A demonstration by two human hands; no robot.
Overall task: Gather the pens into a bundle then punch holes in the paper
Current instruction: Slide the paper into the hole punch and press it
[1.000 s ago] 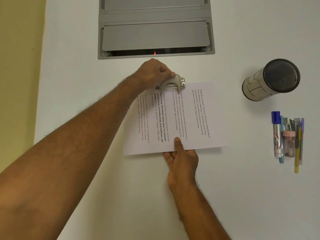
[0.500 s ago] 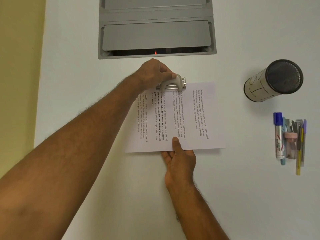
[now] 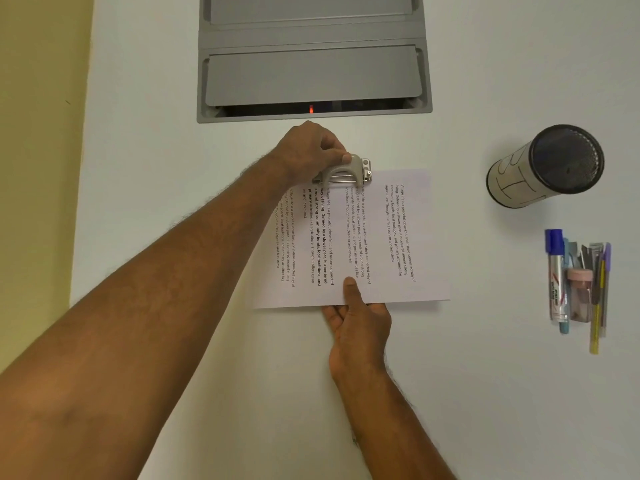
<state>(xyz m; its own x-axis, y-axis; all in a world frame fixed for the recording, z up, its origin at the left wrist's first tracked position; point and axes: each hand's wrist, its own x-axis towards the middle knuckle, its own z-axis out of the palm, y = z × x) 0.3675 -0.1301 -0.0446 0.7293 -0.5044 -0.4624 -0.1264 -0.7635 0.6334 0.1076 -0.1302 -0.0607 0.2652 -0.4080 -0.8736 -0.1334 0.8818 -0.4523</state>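
A printed sheet of paper lies on the white desk. Its far edge sits in a grey metal hole punch. My left hand is closed over the punch's lever from the left. My right hand holds the paper's near edge, thumb on top and fingers underneath. A bundle of pens, with a blue-capped marker, a yellow pen and a purple pen, lies at the right, held together by a pink band.
A mesh pen holder wrapped in paper lies on its side at the upper right. A grey recessed cable hatch sits in the desk just beyond the punch. The desk's left edge borders a yellow floor.
The paper's near edge has shifted slightly with my right hand; my left hand stays on the punch lever. The view has moved a little.
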